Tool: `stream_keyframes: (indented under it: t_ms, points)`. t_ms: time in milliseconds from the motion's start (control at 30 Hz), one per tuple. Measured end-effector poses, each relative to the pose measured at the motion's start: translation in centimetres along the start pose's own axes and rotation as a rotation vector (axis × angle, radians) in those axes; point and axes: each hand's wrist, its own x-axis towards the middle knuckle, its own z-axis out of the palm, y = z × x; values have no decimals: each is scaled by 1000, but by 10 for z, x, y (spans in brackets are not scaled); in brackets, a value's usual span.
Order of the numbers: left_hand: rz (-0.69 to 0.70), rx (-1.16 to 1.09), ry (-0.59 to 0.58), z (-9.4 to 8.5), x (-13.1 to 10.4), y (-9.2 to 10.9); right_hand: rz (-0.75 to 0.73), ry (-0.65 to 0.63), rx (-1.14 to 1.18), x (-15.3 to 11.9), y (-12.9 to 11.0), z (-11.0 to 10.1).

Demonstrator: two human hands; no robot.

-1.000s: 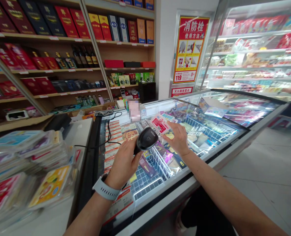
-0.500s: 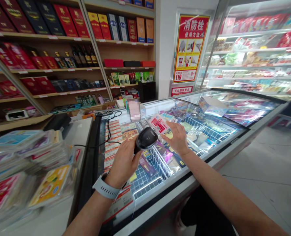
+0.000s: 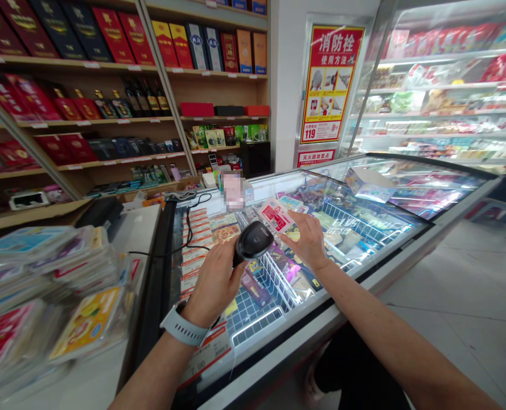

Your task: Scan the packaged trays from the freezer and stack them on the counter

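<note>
My left hand [image 3: 216, 279] is wrapped round the handle of a black barcode scanner [image 3: 255, 239], whose head points away to the right over the chest freezer [image 3: 274, 341]. A flat red-and-white packet [image 3: 275, 215] lies over the freezer's glass top, just beyond the scanner head. Thumb and fingers of my right hand [image 3: 307, 239] rest at the near right edge of this packet and grip it there. Behind it a blue-and-white packet [image 3: 293, 202] partly shows. The scanner's black cable [image 3: 188, 228] trails to the left.
Stacks of flat packets [image 3: 82, 267] cover the white counter [image 3: 144, 228] at left. An open carton [image 3: 370, 185] sits farther along the freezer glass. Wooden shelves [image 3: 120, 62] with boxes and bottles stand behind; a lit display fridge [image 3: 440, 91] is at right, with a person partly visible.
The scanner and both my hands have barely shifted. At the far right edge, the other person's arm has moved and shows less.
</note>
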Motion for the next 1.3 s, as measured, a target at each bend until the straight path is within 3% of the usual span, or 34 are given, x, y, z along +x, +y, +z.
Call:
stream_keyframes:
  t_ms: [767, 1300]
  points:
    - [5, 27, -21, 2, 0, -4, 44, -32, 11, -3, 1, 1]
    - [-13, 66, -30, 5, 0, -5, 113, 102, 25, 3, -6, -10]
